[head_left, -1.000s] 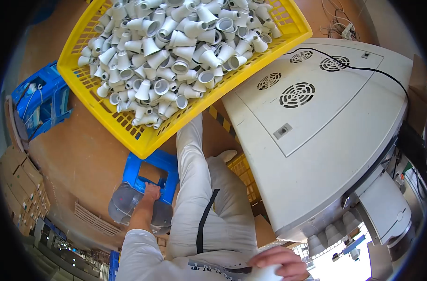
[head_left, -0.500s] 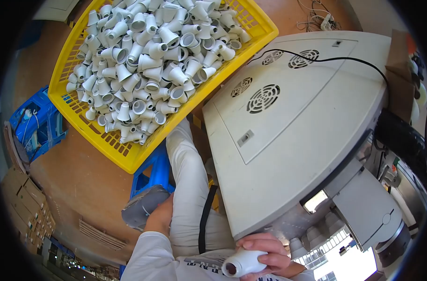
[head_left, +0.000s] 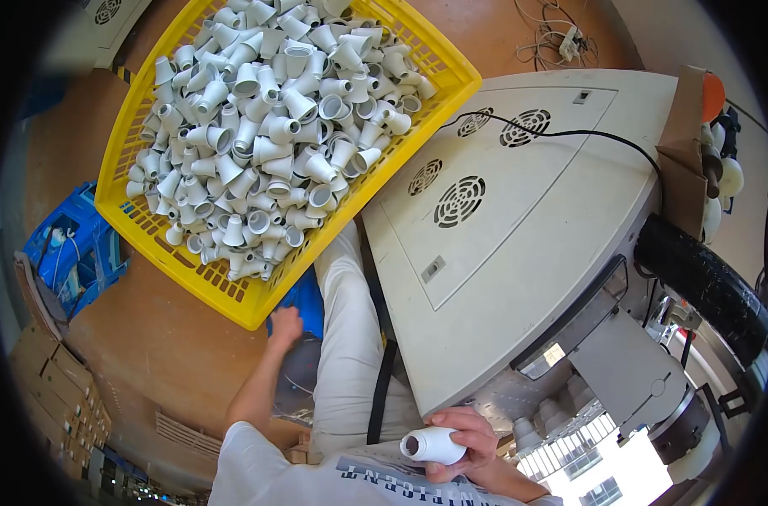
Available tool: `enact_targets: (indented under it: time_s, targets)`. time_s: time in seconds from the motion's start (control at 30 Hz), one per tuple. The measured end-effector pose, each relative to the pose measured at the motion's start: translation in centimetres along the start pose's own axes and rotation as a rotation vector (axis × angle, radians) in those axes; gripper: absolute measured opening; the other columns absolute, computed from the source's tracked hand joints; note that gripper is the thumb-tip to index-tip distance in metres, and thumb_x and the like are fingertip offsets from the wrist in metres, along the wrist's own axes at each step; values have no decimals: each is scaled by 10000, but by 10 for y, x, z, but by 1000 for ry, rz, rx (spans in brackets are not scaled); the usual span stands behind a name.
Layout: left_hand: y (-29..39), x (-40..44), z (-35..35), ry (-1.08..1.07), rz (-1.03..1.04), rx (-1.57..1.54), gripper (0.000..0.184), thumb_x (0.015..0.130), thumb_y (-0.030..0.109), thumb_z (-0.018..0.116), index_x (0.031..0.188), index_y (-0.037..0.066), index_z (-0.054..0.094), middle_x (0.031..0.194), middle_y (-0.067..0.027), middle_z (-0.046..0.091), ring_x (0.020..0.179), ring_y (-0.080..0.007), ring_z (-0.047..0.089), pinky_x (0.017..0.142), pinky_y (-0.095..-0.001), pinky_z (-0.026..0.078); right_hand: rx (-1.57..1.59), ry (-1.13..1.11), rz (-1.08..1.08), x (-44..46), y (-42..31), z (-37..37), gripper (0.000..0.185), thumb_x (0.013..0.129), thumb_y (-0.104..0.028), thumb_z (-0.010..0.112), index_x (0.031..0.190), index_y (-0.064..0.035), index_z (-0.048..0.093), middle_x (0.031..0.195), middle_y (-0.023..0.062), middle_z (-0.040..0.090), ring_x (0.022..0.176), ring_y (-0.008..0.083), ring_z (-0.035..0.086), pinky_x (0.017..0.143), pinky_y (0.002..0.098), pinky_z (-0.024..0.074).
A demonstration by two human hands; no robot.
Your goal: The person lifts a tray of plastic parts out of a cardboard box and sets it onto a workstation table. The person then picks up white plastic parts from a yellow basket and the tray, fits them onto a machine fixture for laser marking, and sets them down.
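Fingers (head_left: pixel 472 421) partly hide the white piece (head_left: pixel 435 445); the top edge crops the basket (head_left: pixel 262 305).

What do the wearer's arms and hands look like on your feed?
The left hand and right hand are ungloved. The left sleeve is short and pale, part of a light shirt with dark lettering across it.

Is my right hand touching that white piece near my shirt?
Touching. The head view shows the right hand with its fingers curled against the side of the white piece.
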State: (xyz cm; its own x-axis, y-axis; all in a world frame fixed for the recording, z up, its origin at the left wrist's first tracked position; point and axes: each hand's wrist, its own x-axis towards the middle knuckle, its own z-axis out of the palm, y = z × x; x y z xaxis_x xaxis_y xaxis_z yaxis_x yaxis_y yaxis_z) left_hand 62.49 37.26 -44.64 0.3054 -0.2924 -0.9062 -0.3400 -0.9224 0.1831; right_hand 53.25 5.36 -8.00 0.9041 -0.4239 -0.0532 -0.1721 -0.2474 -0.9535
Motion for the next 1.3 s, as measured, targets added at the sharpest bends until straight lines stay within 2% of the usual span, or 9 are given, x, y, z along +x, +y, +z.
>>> enact_targets:
  time_s: [0.07, 0.1, 0.27, 0.5, 0.67, 0.9, 1.1, 1.2, 1.3]
  targets:
    - [-116, 11, 104, -71, -204, -288, 267, 785, 168, 516, 886, -11, 687, 1030, -267, 657, 1117, -459, 540, 993, -499, 389, -16, 39, -5, 0, 0, 2, 610, 673, -208, 804, 1137, -43, 445, 1018, 227, 616, 773, 330, 680, 630, 372, 575]
    - [-153, 2, 177, 224, -361, -736, 327, 825, 126, 456, 1079, -34, 587, 998, -238, 652, 890, -426, 639, 785, -480, 512, -15, 58, -6, -1, 0, 3, 603, 670, -207, 802, 1130, -38, 450, 1012, 225, 616, 767, 328, 680, 627, 371, 574]
    - [-155, 9, 219, -298, -29, 35, 358, 852, 83, 420, 1118, -72, 602, 1155, -259, 590, 1088, -364, 600, 889, -445, 503, -55, 55, 29, 1, -6, 3, 589, 666, -207, 799, 1113, -34, 457, 990, 215, 622, 774, 324, 679, 630, 369, 574]
    - [-85, 41, 206, -331, 120, -195, 339, 848, 79, 425, 1105, -69, 588, 1131, -246, 588, 1045, -352, 617, 862, -443, 513, -80, 154, -50, 5, -5, 4, 528, 688, -208, 762, 1108, -15, 508, 972, 239, 640, 760, 330, 678, 641, 380, 567]
    - [-105, 50, 117, -216, 165, -346, 322, 844, 76, 430, 1094, -66, 577, 1111, -235, 586, 1009, -342, 630, 839, -442, 522, -9, 280, -216, 0, -10, 5, 517, 670, -105, 738, 1124, 4, 515, 974, 235, 636, 773, 341, 672, 666, 394, 563]
    - [-21, -13, 28, -2, 180, -615, 301, 840, 72, 437, 1078, -63, 561, 1084, -220, 583, 959, -327, 649, 807, -440, 534, -119, 344, -397, -30, -15, 16, 496, 677, -45, 738, 1117, -34, 511, 1028, 199, 626, 881, 320, 648, 777, 377, 539]
    - [-12, -99, -49, 150, 254, -891, 273, 852, 77, 419, 1086, -59, 452, 1036, -251, 591, 829, -319, 666, 734, -406, 542, 171, 366, -244, -102, -48, 18, 448, 746, 24, 721, 1045, -58, 397, 1104, 137, 576, 1000, 195, 602, 842, 321, 525]
    - [-32, -90, -74, 337, 359, -963, 253, 869, 67, 408, 1069, -22, 280, 900, -243, 620, 671, -273, 655, 638, -331, 539, 257, 446, -239, -142, -82, -23, 429, 738, 35, 726, 972, -63, 380, 1119, 136, 568, 1033, 170, 571, 896, 297, 484]
    - [-17, -89, -105, 329, 526, -939, 195, 876, 67, 391, 1025, -57, 368, 982, -199, 611, 778, -245, 656, 693, -348, 538, 256, 625, -447, -152, -126, -101, 410, 732, 40, 738, 896, -74, 379, 1153, 133, 560, 1031, 147, 556, 903, 287, 468]
